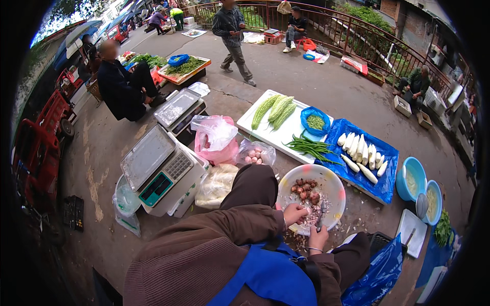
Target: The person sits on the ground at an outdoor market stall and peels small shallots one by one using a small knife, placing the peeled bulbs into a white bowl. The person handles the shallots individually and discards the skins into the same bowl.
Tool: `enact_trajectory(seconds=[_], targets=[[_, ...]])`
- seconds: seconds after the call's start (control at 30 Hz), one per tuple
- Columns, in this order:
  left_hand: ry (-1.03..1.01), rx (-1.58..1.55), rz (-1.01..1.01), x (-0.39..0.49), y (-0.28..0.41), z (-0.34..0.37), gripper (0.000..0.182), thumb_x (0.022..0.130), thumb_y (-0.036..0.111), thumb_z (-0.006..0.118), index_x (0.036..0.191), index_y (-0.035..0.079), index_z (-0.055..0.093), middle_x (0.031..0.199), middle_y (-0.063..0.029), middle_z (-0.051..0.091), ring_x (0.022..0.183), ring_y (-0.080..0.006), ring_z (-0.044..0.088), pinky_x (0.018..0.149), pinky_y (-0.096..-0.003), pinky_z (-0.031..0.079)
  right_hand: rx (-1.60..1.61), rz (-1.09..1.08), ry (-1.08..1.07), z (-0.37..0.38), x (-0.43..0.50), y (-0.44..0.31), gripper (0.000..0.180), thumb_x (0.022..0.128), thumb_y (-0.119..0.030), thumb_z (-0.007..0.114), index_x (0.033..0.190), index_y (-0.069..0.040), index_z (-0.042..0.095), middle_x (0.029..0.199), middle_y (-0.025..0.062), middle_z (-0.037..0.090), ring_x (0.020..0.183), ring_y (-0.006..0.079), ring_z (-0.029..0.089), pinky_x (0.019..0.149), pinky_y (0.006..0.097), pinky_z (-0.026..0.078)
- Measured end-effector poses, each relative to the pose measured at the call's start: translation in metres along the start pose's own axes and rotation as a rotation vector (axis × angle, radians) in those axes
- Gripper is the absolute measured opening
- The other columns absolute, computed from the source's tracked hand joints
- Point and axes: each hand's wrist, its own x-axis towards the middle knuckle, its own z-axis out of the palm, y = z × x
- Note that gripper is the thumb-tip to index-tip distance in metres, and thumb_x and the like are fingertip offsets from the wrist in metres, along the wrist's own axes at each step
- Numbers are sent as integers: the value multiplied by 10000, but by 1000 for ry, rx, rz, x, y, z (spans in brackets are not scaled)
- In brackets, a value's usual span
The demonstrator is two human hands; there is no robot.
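Observation:
A wide pale basin (285, 183) stands between my knees, holding several reddish-brown, knobbly roots or tubers (306, 190) and many pinkish peel scraps (314, 210). Over its near rim, my left hand (294, 214) pinches a small pale pink piece (307, 211). My right hand (318, 237), with a bangle at the wrist, grips the handle of a small knife (321, 218), whose dark blade points up over the scraps. The two hands are close together but apart.
Digital scales (147, 157), a pink plastic bag (226, 147) and a bag of pale vegetables (216, 187) stand left. Beyond the basin lie a white board (264, 135) with bitter melons (264, 111) and green chillies, and peeled white vegetables (369, 174) on blue plastic. Blue basins (406, 195) stand right. Other people sit or walk beyond.

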Motion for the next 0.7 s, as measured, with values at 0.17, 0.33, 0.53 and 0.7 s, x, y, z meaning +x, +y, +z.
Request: enact_trajectory(seconds=[0.17,0.33,0.53,0.7], targets=[[94,-28,43,8,-2,-7,307,791,292,610,755,-12,594,632,-59,552,519,-124,536,429,-255,430,84,54,-51,-3,-39,-29,189,693,-96,591,839,14,543,686,207,568,651,376,561,612,408,436],[96,-24,77,8,-5,-9,323,790,302,628,768,-17,585,627,-51,543,521,-120,530,444,-257,439,59,102,-48,-24,-57,-26,165,748,-107,575,867,5,550,700,136,590,634,276,574,614,379,438],[22,-62,91,1,6,-6,334,799,304,629,853,-21,570,700,-65,566,563,-126,548,475,-260,468,141,-1,-97,-18,-20,-29,268,815,-137,526,1010,47,545,793,191,599,720,309,577,672,377,435],[-34,-50,108,-8,20,-6,320,808,268,628,970,7,542,774,-40,587,632,-103,561,509,-229,444,296,-42,-115,-4,10,-33,302,842,-118,470,1074,66,531,819,185,605,706,252,563,677,352,444]])
